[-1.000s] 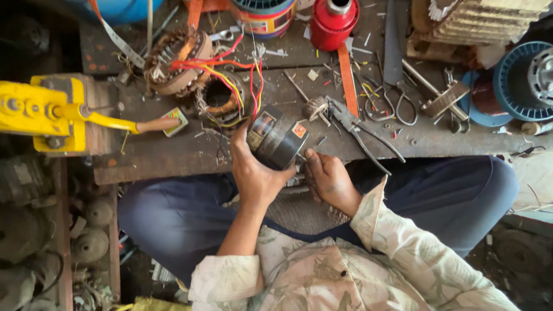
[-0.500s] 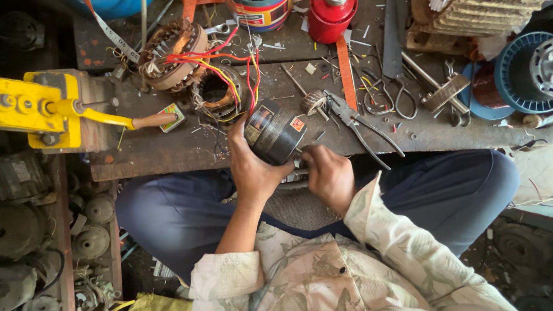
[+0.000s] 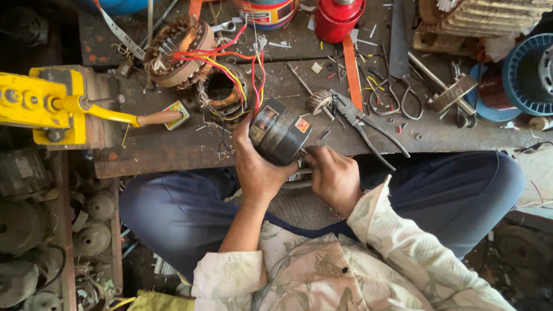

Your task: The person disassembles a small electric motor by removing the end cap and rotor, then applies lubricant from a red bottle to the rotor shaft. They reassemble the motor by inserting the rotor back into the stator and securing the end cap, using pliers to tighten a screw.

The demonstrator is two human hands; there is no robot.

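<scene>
My left hand (image 3: 256, 165) grips a small black cylindrical motor (image 3: 280, 134) with coloured labels, held at the front edge of the wooden workbench (image 3: 163, 152). Red and yellow wires (image 3: 246, 62) run from it to a copper-wound stator (image 3: 223, 92) behind it. My right hand (image 3: 333, 174) is closed just right of the motor's lower end, on a small metal tool or part that is mostly hidden by the fingers. I sit cross-legged in dark blue trousers below the bench.
On the bench lie pliers (image 3: 366, 125), scissors (image 3: 399, 73), a red canister (image 3: 339, 7), a second wound stator (image 3: 179, 50) and a blue fan cover (image 3: 537, 75). A yellow hand tool (image 3: 40, 105) is mounted at left. Old motor housings (image 3: 22, 238) fill the left floor.
The motor and both hands keep their grip and place on the bench edge. The view has shifted slightly, and my right hand has edged closer to the motor's base.
</scene>
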